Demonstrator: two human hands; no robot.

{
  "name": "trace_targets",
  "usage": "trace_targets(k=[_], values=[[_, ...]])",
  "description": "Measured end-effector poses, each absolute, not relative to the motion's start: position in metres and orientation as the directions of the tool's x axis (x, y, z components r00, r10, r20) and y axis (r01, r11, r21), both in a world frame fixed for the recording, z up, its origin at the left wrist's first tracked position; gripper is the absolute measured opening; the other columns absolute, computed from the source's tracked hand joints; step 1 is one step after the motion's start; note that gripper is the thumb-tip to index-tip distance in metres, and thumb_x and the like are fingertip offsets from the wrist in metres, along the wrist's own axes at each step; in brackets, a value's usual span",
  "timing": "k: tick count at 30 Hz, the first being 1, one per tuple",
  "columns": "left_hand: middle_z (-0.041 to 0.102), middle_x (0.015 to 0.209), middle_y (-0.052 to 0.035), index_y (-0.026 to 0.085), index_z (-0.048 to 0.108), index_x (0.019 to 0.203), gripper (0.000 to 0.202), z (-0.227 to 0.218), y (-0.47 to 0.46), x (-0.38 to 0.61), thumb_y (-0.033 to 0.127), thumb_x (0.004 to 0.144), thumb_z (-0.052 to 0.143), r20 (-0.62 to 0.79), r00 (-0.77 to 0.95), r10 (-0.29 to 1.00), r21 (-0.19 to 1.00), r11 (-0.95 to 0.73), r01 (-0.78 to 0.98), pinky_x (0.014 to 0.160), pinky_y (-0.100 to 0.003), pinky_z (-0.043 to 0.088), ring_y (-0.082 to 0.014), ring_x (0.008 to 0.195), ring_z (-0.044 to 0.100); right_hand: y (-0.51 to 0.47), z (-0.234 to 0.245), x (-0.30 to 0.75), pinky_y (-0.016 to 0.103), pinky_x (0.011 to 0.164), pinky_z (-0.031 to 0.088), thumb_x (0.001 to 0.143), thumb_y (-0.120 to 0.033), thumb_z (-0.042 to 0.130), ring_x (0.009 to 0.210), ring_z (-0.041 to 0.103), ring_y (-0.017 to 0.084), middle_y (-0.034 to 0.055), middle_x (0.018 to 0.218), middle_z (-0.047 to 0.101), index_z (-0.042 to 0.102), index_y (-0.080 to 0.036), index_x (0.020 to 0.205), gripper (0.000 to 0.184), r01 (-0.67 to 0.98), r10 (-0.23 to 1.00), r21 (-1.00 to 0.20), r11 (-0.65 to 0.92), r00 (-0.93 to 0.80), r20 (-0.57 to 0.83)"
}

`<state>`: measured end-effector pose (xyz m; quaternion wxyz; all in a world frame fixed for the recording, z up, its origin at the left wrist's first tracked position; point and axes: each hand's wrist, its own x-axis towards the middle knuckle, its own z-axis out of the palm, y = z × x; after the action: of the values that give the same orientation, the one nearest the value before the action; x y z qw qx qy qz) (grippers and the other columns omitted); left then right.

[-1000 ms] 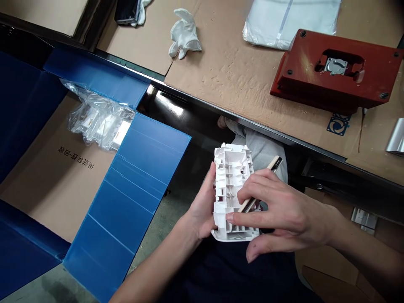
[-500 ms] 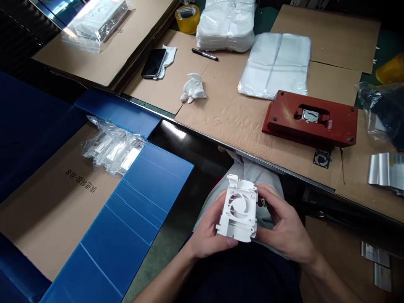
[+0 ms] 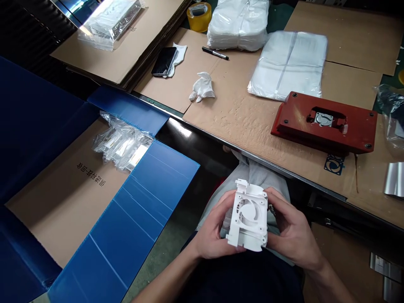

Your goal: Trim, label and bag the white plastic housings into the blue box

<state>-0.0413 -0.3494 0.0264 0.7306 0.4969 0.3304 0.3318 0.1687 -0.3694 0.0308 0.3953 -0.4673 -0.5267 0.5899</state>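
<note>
Above my lap I hold a white plastic fan housing (image 3: 249, 214), with a round opening and curved vanes on the face turned up to me. My left hand (image 3: 214, 231) grips its left side, thumb along the lower edge. Fingers of my right hand (image 3: 290, 229) close round the right side. The undersides of the housing and some fingertips are hidden. Beyond my hands, on the bench, sits a red block fixture (image 3: 328, 122) with a small silvery part (image 3: 323, 119) in its recess. A dark blue fan-shaped cutout (image 3: 334, 164) lies at its front edge.
An open blue box (image 3: 126, 202) at left contains clear-bagged parts (image 3: 123, 145). On the cardboard-covered bench are stacked plastic bags (image 3: 290, 63), a white glove (image 3: 202, 86), a marker (image 3: 215, 53), a phone (image 3: 164, 61) and yellow tape (image 3: 199, 17). The metal bench edge (image 3: 259, 158) runs before my knees.
The view has shifted, so bench and box appear further right. Both hands keep hold of the fan housing, which is turned slightly and sits a little lower in view.
</note>
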Motion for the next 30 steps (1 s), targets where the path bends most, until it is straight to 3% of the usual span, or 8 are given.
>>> trace_targets(k=[5, 8, 11, 14, 16, 19, 24, 30], values=[[0.041, 0.155, -0.0058, 0.036, 0.049, 0.145, 0.08, 0.024, -0.349, -0.043, 0.034, 0.071, 0.08, -0.141, 0.576, 0.805, 0.939, 0.293, -0.179, 0.118, -0.055, 0.024, -0.0414, 0.141, 0.037, -0.37, 0.03, 0.171, 0.031, 0.087, 0.046, 0.075, -0.032, 0.084, 0.095, 0.051, 0.021, 0.0027, 0.107, 0.054, 0.057, -0.035, 0.138, 0.069, 0.014, 0.959, -0.989, -0.148, -0.241, -0.147], [0.049, 0.148, -0.0092, 0.034, 0.041, 0.15, 0.094, 0.019, -0.35, -0.043, 0.037, 0.066, 0.084, -0.185, 0.574, 0.798, 0.884, 0.39, -0.258, 0.116, -0.055, 0.028, -0.0402, 0.136, 0.043, -0.369, 0.031, 0.173, 0.032, 0.084, 0.047, 0.075, -0.039, 0.082, 0.095, 0.054, 0.024, 0.0038, 0.103, 0.058, 0.062, -0.031, 0.133, 0.062, -0.024, 0.96, -0.982, -0.189, -0.216, -0.179], [0.063, 0.125, -0.01, 0.028, 0.043, 0.149, 0.102, 0.012, -0.352, -0.04, 0.035, 0.059, 0.089, -0.328, 0.591, 0.737, 0.74, 0.589, -0.325, 0.105, -0.047, 0.04, -0.0345, 0.119, 0.056, -0.365, 0.03, 0.173, 0.033, 0.078, 0.05, 0.085, -0.051, 0.067, 0.09, 0.059, 0.025, 0.0066, 0.1, 0.065, 0.069, -0.025, 0.124, 0.047, -0.152, 0.928, -0.929, -0.337, -0.222, -0.3], [0.071, 0.1, -0.0092, 0.019, 0.065, 0.127, 0.075, 0.006, -0.358, -0.032, 0.03, 0.057, 0.089, -0.457, 0.663, 0.592, 0.514, 0.785, -0.346, 0.083, -0.035, 0.05, -0.0309, 0.104, 0.065, -0.357, 0.024, 0.17, 0.032, 0.078, 0.052, 0.09, -0.052, 0.06, 0.09, 0.064, 0.025, 0.0078, 0.101, 0.071, 0.072, -0.022, 0.119, 0.042, -0.243, 0.894, -0.864, -0.44, -0.208, -0.397], [0.073, 0.094, -0.0089, 0.017, 0.069, 0.117, 0.062, 0.005, -0.363, -0.028, 0.026, 0.059, 0.088, -0.508, 0.658, 0.555, 0.387, 0.83, -0.401, 0.076, -0.033, 0.052, -0.0299, 0.097, 0.069, -0.352, 0.017, 0.168, 0.031, 0.086, 0.052, 0.09, -0.051, 0.063, 0.098, 0.065, 0.025, 0.0072, 0.106, 0.072, 0.071, -0.023, 0.119, 0.041, -0.235, 0.881, -0.85, -0.472, -0.165, -0.444], [0.075, 0.098, -0.0089, 0.017, 0.068, 0.115, 0.055, 0.007, -0.364, -0.023, 0.018, 0.062, 0.084, -0.578, 0.553, 0.599, 0.297, 0.786, -0.542, 0.079, -0.035, 0.054, -0.0275, 0.092, 0.071, -0.348, 0.004, 0.166, 0.033, 0.094, 0.05, 0.091, -0.055, 0.061, 0.107, 0.064, 0.024, 0.0062, 0.111, 0.072, 0.069, -0.024, 0.123, 0.046, -0.211, 0.852, -0.828, -0.52, -0.053, -0.521], [0.075, 0.102, -0.0051, 0.02, 0.067, 0.109, 0.04, 0.012, -0.348, -0.017, 0.007, 0.072, 0.074, -0.695, 0.277, 0.664, 0.368, 0.659, -0.656, 0.079, -0.031, 0.055, -0.0182, 0.085, 0.069, -0.355, -0.012, 0.172, 0.039, 0.101, 0.046, 0.09, -0.06, 0.059, 0.112, 0.061, 0.025, 0.0095, 0.116, 0.07, 0.065, -0.018, 0.13, 0.058, -0.088, 0.787, -0.802, -0.591, 0.157, -0.597], [0.075, 0.109, -0.0035, 0.023, 0.065, 0.116, 0.052, 0.008, -0.332, -0.013, -0.001, 0.071, 0.07, -0.748, 0.124, 0.652, 0.376, 0.57, -0.73, 0.091, -0.036, 0.054, -0.0198, 0.098, 0.069, -0.372, -0.005, 0.181, 0.042, 0.098, 0.048, 0.09, -0.054, 0.062, 0.105, 0.065, 0.024, 0.0088, 0.116, 0.072, 0.07, -0.021, 0.124, 0.047, 0.042, 0.817, -0.862, -0.504, 0.348, -0.461]])
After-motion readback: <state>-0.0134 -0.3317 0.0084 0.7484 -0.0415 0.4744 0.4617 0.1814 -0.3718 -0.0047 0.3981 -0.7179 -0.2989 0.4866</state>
